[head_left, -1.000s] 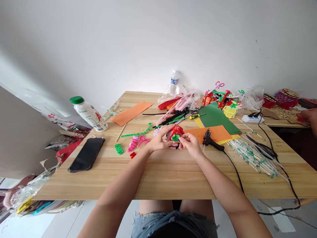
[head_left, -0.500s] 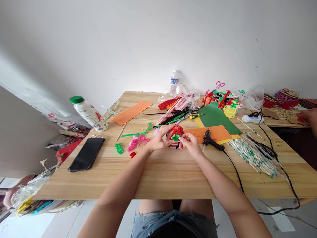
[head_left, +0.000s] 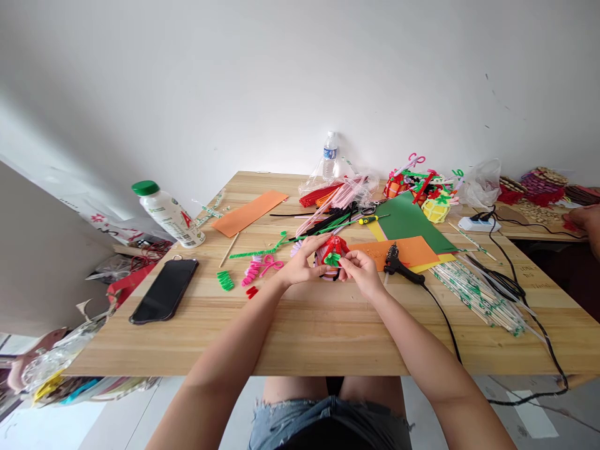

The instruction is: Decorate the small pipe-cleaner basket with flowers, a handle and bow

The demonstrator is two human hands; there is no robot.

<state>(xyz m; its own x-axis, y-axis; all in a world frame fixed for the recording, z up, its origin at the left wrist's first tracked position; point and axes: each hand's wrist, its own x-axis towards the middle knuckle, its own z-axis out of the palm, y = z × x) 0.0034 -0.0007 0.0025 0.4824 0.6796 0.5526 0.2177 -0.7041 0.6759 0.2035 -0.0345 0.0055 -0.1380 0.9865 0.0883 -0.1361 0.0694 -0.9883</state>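
Between my hands, over the middle of the table, is a small pipe-cleaner craft piece (head_left: 335,245) with a red top, a green leafy bit and a pink, black-striped lower part. My left hand (head_left: 304,264) wraps round its left side. The fingers of my right hand (head_left: 360,271) pinch the green pipe-cleaner piece (head_left: 332,260) at its front. Part of the craft is covered by my fingers. Left of it lie pink coiled pipe cleaners (head_left: 252,272), a green zigzag piece (head_left: 225,280) and a small red piece (head_left: 252,292).
A black glue gun (head_left: 402,267) rests on orange paper (head_left: 422,249) at my right, its cord trailing off the edge. Wrapped sticks (head_left: 478,297), a phone (head_left: 164,292), a leaning white bottle (head_left: 169,215) and a screwdriver (head_left: 369,220) surround the work. Another person's hand (head_left: 585,222) is far right.
Almost nothing differs. Both hands keep their hold on the craft piece, with at most a slight shift of the fingers.
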